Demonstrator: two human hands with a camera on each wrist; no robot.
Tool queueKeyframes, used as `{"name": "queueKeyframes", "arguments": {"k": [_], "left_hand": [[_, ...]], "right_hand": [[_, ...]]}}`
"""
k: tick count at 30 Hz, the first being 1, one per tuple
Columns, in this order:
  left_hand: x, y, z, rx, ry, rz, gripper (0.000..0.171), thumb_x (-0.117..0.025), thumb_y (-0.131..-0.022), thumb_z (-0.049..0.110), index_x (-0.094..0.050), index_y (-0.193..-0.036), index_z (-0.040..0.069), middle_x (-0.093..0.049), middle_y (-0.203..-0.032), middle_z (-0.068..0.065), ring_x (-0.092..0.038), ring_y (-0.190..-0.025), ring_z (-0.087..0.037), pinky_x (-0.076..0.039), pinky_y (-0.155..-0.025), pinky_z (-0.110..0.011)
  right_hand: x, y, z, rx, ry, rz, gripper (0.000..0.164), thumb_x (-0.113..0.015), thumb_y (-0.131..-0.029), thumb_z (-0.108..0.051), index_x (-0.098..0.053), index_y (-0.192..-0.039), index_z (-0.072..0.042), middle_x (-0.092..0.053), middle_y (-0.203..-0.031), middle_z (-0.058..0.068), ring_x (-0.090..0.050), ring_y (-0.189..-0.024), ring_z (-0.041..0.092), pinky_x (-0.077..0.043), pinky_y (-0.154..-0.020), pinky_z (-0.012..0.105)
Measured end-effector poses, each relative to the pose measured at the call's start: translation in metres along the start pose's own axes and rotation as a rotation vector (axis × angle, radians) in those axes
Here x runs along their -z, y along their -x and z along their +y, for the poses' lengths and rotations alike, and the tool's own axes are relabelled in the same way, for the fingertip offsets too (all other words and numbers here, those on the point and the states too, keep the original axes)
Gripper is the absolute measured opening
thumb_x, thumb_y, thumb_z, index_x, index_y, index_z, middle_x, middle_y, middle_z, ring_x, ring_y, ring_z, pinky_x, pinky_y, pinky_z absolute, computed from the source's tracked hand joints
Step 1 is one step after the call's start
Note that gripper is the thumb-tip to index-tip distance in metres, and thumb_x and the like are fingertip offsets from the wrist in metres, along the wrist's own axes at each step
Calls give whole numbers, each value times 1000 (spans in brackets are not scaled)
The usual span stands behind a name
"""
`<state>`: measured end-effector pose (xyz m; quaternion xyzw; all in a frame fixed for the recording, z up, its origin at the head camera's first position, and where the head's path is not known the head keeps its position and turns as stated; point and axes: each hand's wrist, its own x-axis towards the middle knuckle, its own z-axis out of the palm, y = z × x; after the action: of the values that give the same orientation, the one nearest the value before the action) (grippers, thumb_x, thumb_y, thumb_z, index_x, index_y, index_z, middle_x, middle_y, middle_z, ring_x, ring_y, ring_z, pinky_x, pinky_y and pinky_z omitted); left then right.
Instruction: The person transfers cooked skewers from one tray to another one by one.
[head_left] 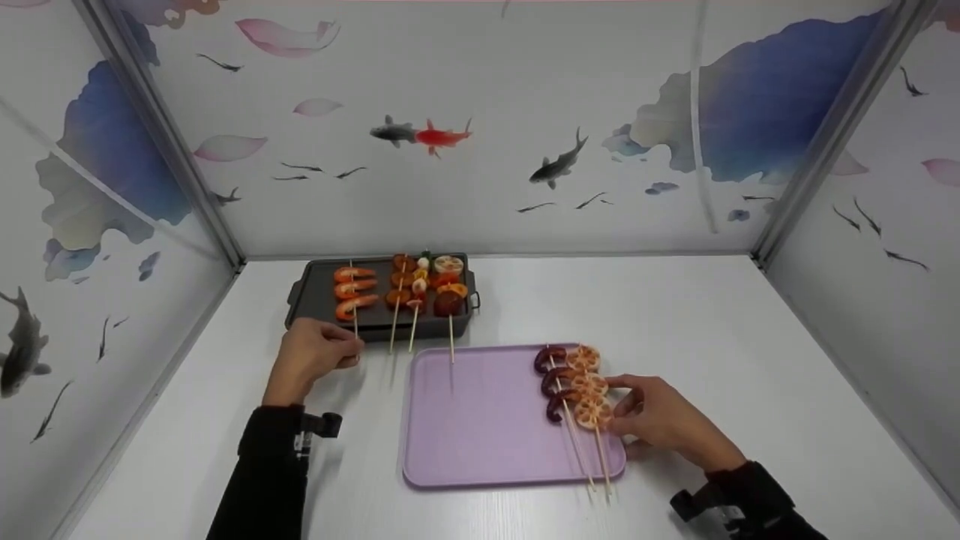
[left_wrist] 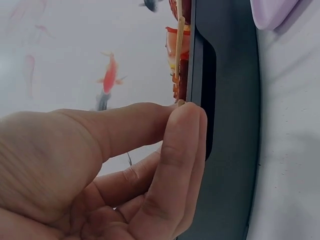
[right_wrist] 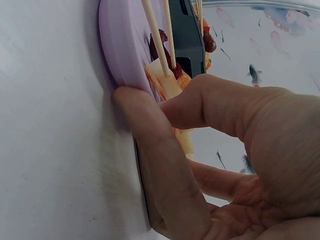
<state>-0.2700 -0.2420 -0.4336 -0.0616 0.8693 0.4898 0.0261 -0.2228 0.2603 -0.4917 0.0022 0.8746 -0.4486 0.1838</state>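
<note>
1. While your left hand [head_left: 319, 351] pinches a thin pale wooden stick between thumb and fingertips, its remaining fingers are bent toward the palm.
2. That stick belongs to the skewer of three orange curled shrimp [head_left: 354, 289], lying at the left of the black rectangular grill pan [head_left: 319, 292]; your grip is just outside the pan's near edge.
3. Your right hand [head_left: 664, 416] is at the right rim of the lilac rounded-rectangle tray [head_left: 480, 435], fingers part-bent and somewhat spread. One finger touches the rim, and the thumb lies against the skewer of pale, holed lotus-root slices [head_left: 592, 414]; you cannot tell from these views whether that grip is firm.
4. Just left of those slices lies the skewer of dark reddish-brown curled pieces [head_left: 553, 381]. Both sticks run past the tray's near edge.
5. To the right of your shrimp, the pan bears a skewer of browned round slices [head_left: 399, 298], a skewer of small white, yellow and red pieces [head_left: 419, 285] and a skewer topped with a lotus slice above red, orange and brown pieces [head_left: 448, 303]. The last one's stick reaches over the tray's far edge.
6. On the black device at your left wrist [head_left: 326, 425], the pale marks are too small to read.
</note>
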Motion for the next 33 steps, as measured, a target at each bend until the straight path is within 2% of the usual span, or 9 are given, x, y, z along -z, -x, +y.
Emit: {"name": "queueKeyframes", "arguments": {"k": [9, 16, 24, 33], "left_hand": [[2, 1, 2, 16, -36, 17, 19, -72, -91, 21, -76, -103, 6, -76, -99, -12, -75, -82, -17, -57, -81, -37], [6, -1, 2, 26, 45, -3, 24, -71, -92, 17, -72, -111, 2, -71, -113, -17, -76, -87, -17, -59, -83, -35], [8, 0, 3, 29, 39, 1, 25, -71, -93, 20, -72, -112, 3, -73, -110, -15, -76, -87, -17, -59, -81, -33], [8, 2, 8, -2, 30, 7, 27, -71, -93, 20, -71, -114, 3, -73, -106, -15, -76, -85, -16, -60, -82, -34]], "right_hand": [[-1, -1, 1, -2, 36, 11, 73, -83, -78, -17, -52, -144, -16, -66, -99, 9, -62, -85, 20, -57, -63, 34], [-1, -1, 0, -7, 20, 16, 74, -82, -77, -14, -51, -144, -14, -64, -99, 10, -62, -85, 19, -59, -63, 35], [-1, -1, -1, -15, 12, 14, 74, -82, -77, -14, -51, -144, -14, -64, -99, 10, -63, -84, 20, -59, -63, 35], [0, 0, 0, 9, 18, 0, 75, -83, -78, -18, -49, -145, -13, -65, -100, 10, -63, -85, 20, -58, -64, 35]]}}
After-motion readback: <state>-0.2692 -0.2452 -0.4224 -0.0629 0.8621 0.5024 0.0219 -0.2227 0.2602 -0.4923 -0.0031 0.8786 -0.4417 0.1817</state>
